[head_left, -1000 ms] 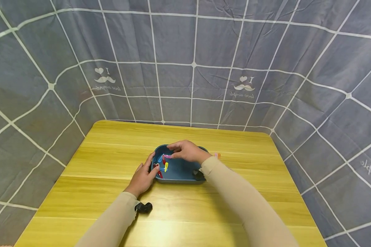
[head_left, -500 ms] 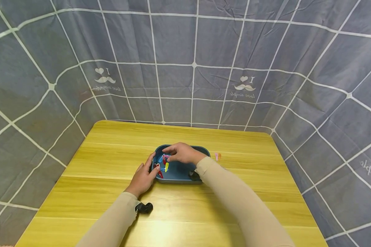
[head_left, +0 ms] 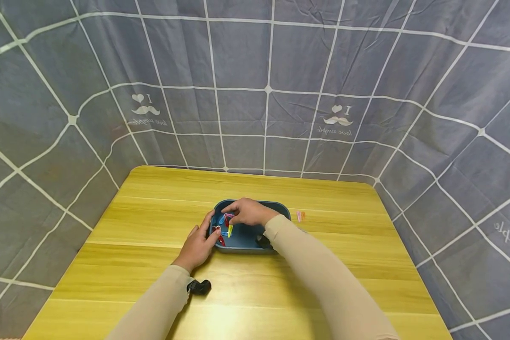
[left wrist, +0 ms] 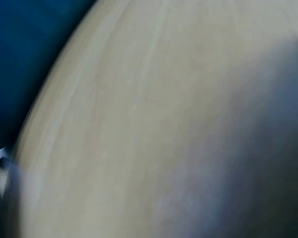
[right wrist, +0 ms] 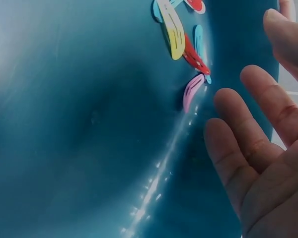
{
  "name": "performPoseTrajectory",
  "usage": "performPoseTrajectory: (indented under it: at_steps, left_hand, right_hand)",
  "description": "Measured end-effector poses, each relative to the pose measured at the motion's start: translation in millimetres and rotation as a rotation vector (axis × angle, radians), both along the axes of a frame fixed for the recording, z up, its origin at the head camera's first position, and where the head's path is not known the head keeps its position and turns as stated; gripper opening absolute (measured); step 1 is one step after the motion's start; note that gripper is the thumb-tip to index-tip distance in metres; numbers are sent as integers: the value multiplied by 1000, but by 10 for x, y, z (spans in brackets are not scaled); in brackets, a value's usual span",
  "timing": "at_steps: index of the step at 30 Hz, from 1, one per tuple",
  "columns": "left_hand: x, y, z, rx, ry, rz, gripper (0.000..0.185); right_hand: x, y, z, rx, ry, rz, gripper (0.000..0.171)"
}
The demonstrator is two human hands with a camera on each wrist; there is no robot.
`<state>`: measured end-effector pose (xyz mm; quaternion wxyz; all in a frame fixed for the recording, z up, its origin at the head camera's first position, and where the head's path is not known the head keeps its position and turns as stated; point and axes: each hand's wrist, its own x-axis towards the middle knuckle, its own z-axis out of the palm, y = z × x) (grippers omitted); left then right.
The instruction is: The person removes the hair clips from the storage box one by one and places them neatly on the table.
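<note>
A dark blue tray (head_left: 246,249) stands on the table with several snap hair clips at its left end. My left hand (head_left: 195,248) holds its left rim, thumb over the inside. Above the clips, my right hand (head_left: 250,211) reaches into the tray. The right wrist view shows that hand (right wrist: 268,148) with loosely extended fingers and nothing held. Near its fingertips lie a pink hair clip (right wrist: 192,91), a red hair clip (right wrist: 194,57), a blue hair clip (right wrist: 198,42) and a yellow hair clip (right wrist: 173,32). The left wrist view is blurred and shows little of the hand.
On the table right of the tray lie a pink clip (head_left: 299,216) and an orange clip (head_left: 303,216). Black wrist cameras are on both wrists, the left one (head_left: 199,287) above the wooden table (head_left: 161,189). A grey checked curtain (head_left: 242,113) surrounds the table.
My right hand has shifted a little to the left and toward me, over the clips. The left hand stays on the tray's rim.
</note>
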<state>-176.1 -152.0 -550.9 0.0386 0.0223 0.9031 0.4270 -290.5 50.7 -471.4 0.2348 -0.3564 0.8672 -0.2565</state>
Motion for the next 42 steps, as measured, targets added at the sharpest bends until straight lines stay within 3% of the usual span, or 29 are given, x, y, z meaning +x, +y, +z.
performPoseTrajectory:
  at_steps: [17, 23, 30, 42]
  left_hand:
    - [-2, -5, -42, 4, 19, 2, 68]
    - [4, 0, -27, 7, 18, -1, 67]
    - [12, -5, -32, 1, 17, 11, 67]
    - [3, 1, -46, -7, 32, 7, 68]
  right_hand:
    - [-24, -173, -252, 142, 11, 42, 48]
    - [-11, -238, -325, 169, 73, 57, 45]
    - [20, -282, -343, 195, 122, 52, 34]
    - [30, -260, -335, 174, 120, 58, 28]
